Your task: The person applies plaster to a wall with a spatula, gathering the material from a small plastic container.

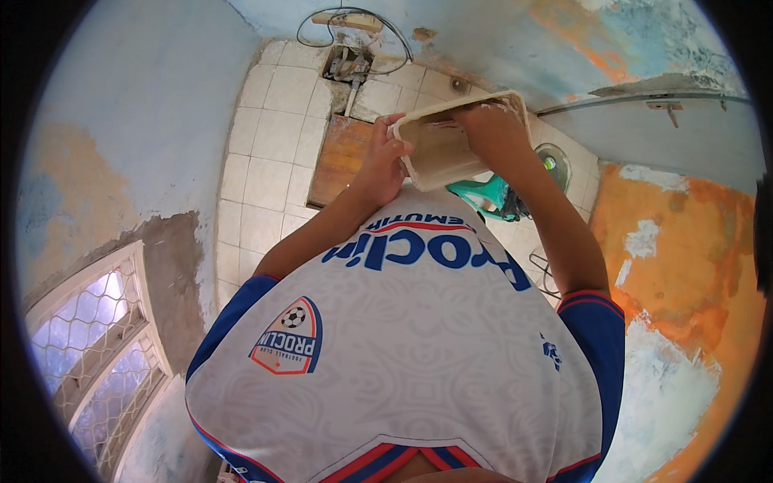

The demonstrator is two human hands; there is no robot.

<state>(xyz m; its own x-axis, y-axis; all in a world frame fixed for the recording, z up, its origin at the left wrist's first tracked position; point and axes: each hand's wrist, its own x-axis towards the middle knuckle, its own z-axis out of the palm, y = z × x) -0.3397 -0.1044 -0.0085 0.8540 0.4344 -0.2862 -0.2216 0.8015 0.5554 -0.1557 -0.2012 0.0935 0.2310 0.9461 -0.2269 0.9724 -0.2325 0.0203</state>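
Observation:
A beige, rectangular plastic tub (pixel 439 153) with whitish smears inside is tilted in front of my chest, its mouth facing up. My left hand (pixel 382 161) grips its left rim, with the thumb at the edge and the fingers round the outer side. Over the right side, my right hand (pixel 493 133) reaches down into the tub. Its fingers are hidden against the inner wall, so whether they hold anything does not show. White residue marks the tub's far right corner.
On the tiled floor (pixel 270 137) lies a brown wooden board (pixel 340 165), beside a broken opening with pipes (pixel 348 68). A black cable (pixel 407 48) loops near the far wall. Below the tub are a green plastic object (pixel 479 191) and a round container (pixel 554 157). A grilled window (pixel 105 338) is at left.

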